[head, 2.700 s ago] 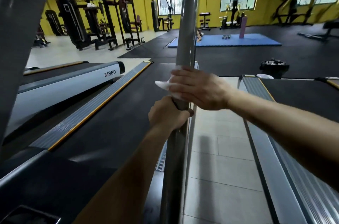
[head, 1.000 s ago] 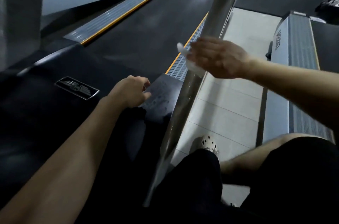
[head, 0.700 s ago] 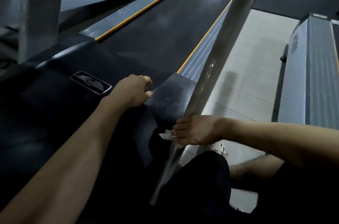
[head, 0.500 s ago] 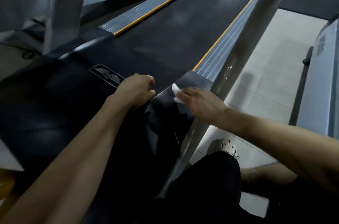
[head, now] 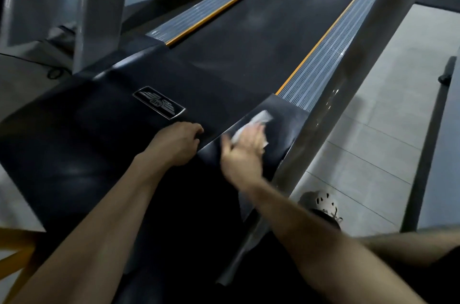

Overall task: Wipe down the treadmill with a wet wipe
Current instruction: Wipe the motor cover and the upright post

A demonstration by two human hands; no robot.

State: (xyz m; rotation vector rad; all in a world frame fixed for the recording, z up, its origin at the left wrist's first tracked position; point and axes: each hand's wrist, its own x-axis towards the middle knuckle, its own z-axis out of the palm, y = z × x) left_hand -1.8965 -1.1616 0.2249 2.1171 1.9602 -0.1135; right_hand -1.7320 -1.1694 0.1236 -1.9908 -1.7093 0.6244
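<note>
Two hands: left hand [head: 178,143] curled, resting on the treadmill cover [head: 112,129]; right hand [head: 245,154] flat, pressing the wipe [head: 261,118].
Wipe: on the cover's right corner; probably thin, limp and slippery, so best pinned under flat fingers.

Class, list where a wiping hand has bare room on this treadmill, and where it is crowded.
Free: the belt between the ribbed side rails; the black cover left of the badge. Crowded: the cover's right end, with left hand, right hand and wipe.

Wet wipe [head: 261,118] under right hand [head: 242,154] on right corner of treadmill hood [head: 99,129] – left hand [head: 176,144] just left, on hood edge; badge [head: 158,102] behind it, belt [head: 261,29] beyond – post [head: 348,79] right of wipe
</note>
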